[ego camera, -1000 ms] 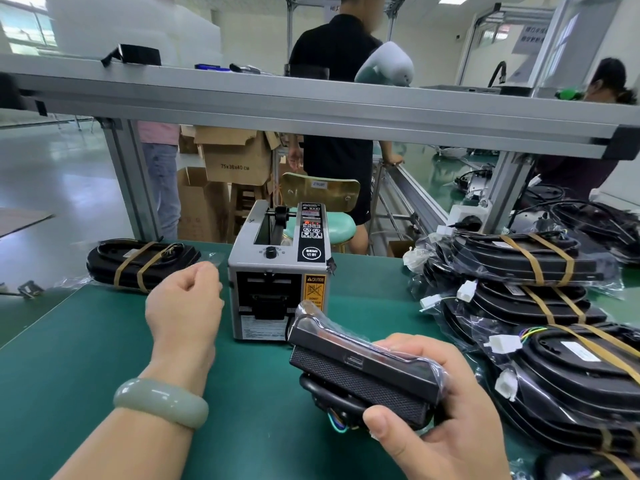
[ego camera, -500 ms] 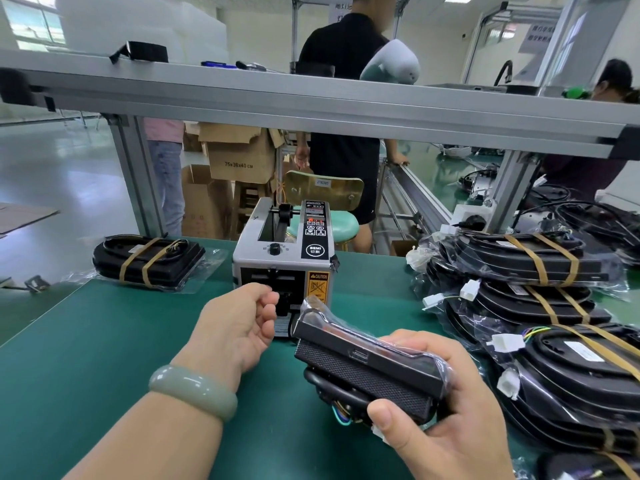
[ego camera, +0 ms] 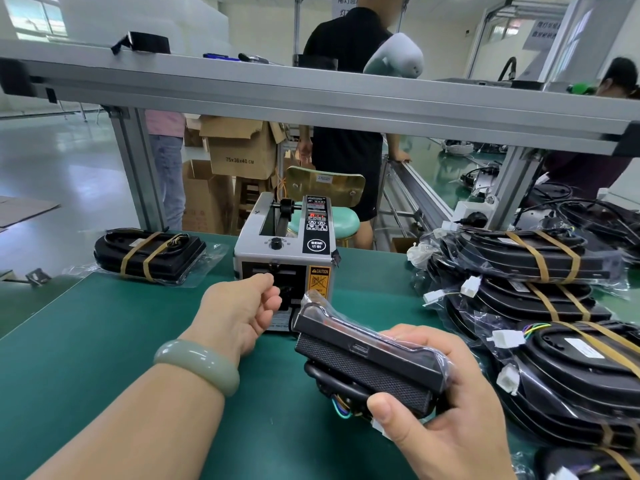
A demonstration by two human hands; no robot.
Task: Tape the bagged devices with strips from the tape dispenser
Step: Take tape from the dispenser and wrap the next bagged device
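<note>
Some way through. Found taped devices [ego camera: 519, 258] stacked right, one more far left. Found untaped device [ego camera: 367, 358] gripped in right hand [ego camera: 446, 420], near centre. Found left hand [ego camera: 239, 313] curled at dispenser [ego camera: 252, 244] outlet; could not confirm any strip pinched.

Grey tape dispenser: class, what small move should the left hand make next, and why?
Probably pinch a strip at the outlet and pull it free. The left hand sits at the front outlet of the grey tape dispenser, while the right hand holds a clear-bagged black device with no tape showing.
</note>
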